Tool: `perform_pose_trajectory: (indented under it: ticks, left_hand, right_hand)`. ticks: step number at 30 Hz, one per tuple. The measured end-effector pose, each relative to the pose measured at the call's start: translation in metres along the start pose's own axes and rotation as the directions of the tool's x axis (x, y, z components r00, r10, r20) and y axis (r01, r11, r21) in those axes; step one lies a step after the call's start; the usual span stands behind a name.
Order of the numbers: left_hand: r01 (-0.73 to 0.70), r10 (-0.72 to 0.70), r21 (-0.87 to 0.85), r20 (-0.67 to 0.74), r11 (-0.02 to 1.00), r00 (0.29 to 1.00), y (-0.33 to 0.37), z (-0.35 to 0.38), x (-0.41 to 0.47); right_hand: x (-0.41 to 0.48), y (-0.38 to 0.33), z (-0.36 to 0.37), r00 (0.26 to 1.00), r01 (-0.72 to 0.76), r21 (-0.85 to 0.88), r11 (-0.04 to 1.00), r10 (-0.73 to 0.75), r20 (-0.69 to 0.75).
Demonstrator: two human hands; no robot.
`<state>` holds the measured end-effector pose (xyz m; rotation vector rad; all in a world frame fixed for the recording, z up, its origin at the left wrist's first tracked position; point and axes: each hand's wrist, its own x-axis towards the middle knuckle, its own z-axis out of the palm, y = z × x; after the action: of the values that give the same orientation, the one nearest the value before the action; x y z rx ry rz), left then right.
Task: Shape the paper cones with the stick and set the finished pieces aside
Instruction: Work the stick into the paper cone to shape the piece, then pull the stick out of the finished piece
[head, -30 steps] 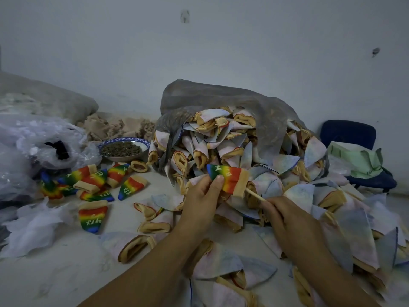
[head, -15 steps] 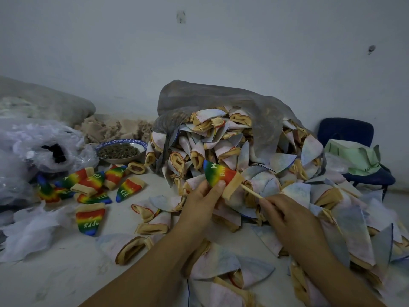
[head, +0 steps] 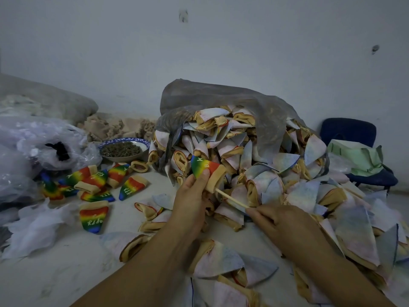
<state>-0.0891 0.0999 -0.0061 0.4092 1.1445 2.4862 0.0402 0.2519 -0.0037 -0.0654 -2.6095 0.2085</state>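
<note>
Pale wall (head: 221, 52) behind, dusty white surface (head: 55, 275) below. From the head camera, your left hand (head: 190, 202) pinches the rainbow cone (head: 204, 168) in front of the unshaped heap (head: 254, 156), thumb on its coloured side, tan open end toward you. Your right hand (head: 285, 222) has its fingers closed round the stick (head: 231, 199), whose far end sits inside the cone's mouth. I judge you are mid-shaping. Next, work the tip out to a point and draw the stick clear. Then drop the cone with the finished rainbow pieces (head: 97, 185) at your left, well apart from the heap.
</note>
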Motion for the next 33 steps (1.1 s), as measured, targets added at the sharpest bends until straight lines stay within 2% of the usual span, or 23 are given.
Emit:
perform_pose_trajectory:
  ticks: [5, 9, 13, 14, 16, 18, 21, 23, 25, 30, 33]
  left_hand:
    - [0.011, -0.013, -0.053, -0.023, 0.999, 1.0, 0.003, 0.002, 0.0]
    - [-0.022, 0.018, -0.059, -0.06, 0.998, 0.998, 0.003, 0.001, 0.003]
    - [-0.101, 0.105, 0.037, -0.151, 0.994, 0.983, 0.005, -0.005, 0.006]
    - [-0.109, 0.122, 0.094, -0.156, 0.99, 0.98, 0.004, -0.005, 0.006]
    - [-0.148, 0.181, 0.272, -0.101, 0.951, 0.978, 0.002, -0.002, 0.002]
    - [-0.191, 0.203, 0.44, 0.019, 0.878, 0.979, -0.001, 0.003, -0.005]
    - [-0.246, 0.136, 0.547, 0.234, 0.8, 0.963, -0.007, 0.011, -0.017]
    - [-0.276, 0.1, 0.592, 0.311, 0.757, 0.945, -0.012, 0.015, -0.02]
    - [-0.271, 0.066, 0.6, 0.34, 0.753, 0.938, -0.016, 0.016, -0.021]
    - [-0.24, 0.049, 0.558, 0.336, 0.794, 0.941, -0.017, 0.016, -0.021]
    - [-0.178, 0.016, 0.525, 0.298, 0.832, 0.954, -0.018, 0.016, -0.019]
  right_hand:
    - [0.001, -0.001, 0.004, 0.999, 0.039, 0.036, 0.999, -0.038, -0.008]
    - [-0.001, 0.003, 0.004, 0.999, -0.016, -0.069, 0.998, 0.013, -0.039]
    - [-0.004, 0.014, -0.003, 0.989, -0.147, 0.069, 0.987, 0.149, -0.02]
    - [-0.003, 0.014, -0.006, 0.981, -0.179, 0.163, 0.97, 0.188, -0.041]
    - [0.0, 0.008, -0.01, 0.944, -0.26, 0.441, 0.859, 0.323, -0.073]
    - [0.003, 0.0, -0.011, 0.912, -0.305, 0.613, 0.729, 0.408, -0.031]
    - [0.005, -0.012, -0.008, 0.915, -0.315, 0.748, 0.585, 0.397, 0.075]
    - [0.004, -0.014, -0.006, 0.931, -0.3, 0.809, 0.505, 0.341, 0.133]
    - [0.002, -0.015, -0.005, 0.939, -0.298, 0.821, 0.488, 0.306, 0.159]
    - [0.001, -0.019, -0.005, 0.951, -0.282, 0.803, 0.525, 0.266, 0.159]
    - [0.002, -0.021, -0.005, 0.942, -0.301, 0.841, 0.449, 0.278, 0.189]
